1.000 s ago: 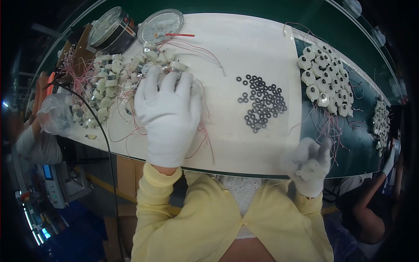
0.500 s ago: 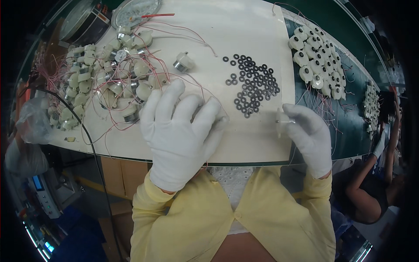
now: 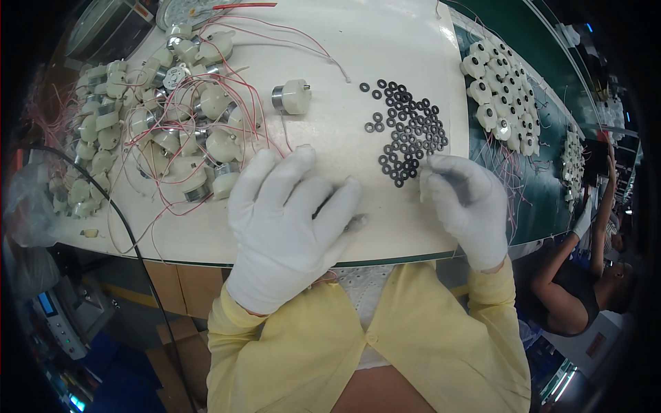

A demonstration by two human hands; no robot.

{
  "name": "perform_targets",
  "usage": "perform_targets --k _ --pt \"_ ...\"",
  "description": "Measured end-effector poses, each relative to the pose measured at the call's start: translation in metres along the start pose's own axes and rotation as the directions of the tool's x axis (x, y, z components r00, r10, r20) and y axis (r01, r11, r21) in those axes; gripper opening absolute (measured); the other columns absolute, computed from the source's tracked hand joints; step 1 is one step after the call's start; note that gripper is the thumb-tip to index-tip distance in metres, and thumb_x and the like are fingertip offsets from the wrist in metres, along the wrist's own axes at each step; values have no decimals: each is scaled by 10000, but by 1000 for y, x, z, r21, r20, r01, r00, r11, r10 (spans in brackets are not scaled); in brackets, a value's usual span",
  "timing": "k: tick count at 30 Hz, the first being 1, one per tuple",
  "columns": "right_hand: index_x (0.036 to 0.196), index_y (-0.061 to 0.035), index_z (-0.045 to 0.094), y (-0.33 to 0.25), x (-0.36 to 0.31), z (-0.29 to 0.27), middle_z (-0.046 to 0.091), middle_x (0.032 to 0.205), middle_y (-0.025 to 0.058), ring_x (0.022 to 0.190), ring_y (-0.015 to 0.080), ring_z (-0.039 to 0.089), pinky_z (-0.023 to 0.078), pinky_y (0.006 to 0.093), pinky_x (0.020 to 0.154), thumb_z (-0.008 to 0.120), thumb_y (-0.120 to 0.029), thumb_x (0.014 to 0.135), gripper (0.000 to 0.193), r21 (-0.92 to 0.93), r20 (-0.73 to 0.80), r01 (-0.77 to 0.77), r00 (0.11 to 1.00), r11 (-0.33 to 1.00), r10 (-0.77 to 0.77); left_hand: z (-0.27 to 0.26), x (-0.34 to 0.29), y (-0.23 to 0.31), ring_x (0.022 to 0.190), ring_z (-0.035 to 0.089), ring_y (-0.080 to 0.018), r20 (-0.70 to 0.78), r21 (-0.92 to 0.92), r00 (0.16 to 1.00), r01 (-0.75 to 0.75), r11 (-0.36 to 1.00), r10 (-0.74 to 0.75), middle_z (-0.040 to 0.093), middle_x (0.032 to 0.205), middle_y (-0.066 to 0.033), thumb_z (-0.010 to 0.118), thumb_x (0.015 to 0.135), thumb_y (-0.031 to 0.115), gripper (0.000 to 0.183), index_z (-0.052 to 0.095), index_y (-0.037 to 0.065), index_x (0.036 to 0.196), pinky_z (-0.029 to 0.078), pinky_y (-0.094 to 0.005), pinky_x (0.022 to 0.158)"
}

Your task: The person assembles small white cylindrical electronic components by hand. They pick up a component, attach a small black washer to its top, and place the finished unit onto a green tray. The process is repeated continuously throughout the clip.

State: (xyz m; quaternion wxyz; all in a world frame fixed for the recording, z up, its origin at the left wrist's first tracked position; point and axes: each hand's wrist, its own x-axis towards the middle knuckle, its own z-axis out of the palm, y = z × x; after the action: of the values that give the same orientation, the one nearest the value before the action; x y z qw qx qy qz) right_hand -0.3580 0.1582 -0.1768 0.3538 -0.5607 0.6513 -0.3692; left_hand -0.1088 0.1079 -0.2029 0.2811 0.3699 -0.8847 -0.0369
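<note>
Left hand [image 3: 292, 224] withdrawn from the motor pile [image 3: 222, 146] toward the front edge of the desk [image 3: 389, 230]; right hand [image 3: 471, 203] advanced from that edge to beside the black washers [image 3: 407, 138]; white-and-silver motor [image 3: 296, 97] now lying apart from the pile.

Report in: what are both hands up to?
Left hand over table, palm hidden. Right hand pinching small pale part beside black rings. Wired motors heaped beyond left hand.

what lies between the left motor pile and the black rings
A lone motor and thin wires, lying on the white tabletop; the head view shows this.
</note>
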Motion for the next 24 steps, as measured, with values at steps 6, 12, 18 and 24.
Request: perform_targets --k 6,12,18,24 --pt "1029 -110 672 12 3 11 744 777 -19 645 164 689 508 291 635 819 -103 809 264 -435 -83 246 947 866 -311 -3 6 -1 1081 587 -255 -6 -30 999 40 999 -40 611 943 29 845 600 322 384 742 230 959 475 -464 917" --pt "974 -155 678 4 3 16 625 650 -57 544 183 589 445 321 597 881 -194 765 294 -648 -73 244 923 721 -378 0 1 1 1075 565 -209 14 -5 999 35 999 -35 584 935 42 824 663 364 355 722 224 973 487 -432 936" --pt "930 -156 672 -22 -18 -6 610 670 -36 562 196 568 406 343 593 865 -250 791 255 -771 133 284 947 570 -292 -1 2 1 966 625 -264 7 -21 999 34 999 -34 591 873 4 858 603 279 422 749 206 1004 467 -441 838" --pt "962 -141 654 -21 -35 -12 648 737 -1 559 224 562 412 355 611 834 -252 825 252 -762 200 313 946 567 -254 -2 4 1 982 624 -267 39 -13 999 10 1000 -9 588 877 -4 858 627 259 444 740 205 1052 461 -451 851"
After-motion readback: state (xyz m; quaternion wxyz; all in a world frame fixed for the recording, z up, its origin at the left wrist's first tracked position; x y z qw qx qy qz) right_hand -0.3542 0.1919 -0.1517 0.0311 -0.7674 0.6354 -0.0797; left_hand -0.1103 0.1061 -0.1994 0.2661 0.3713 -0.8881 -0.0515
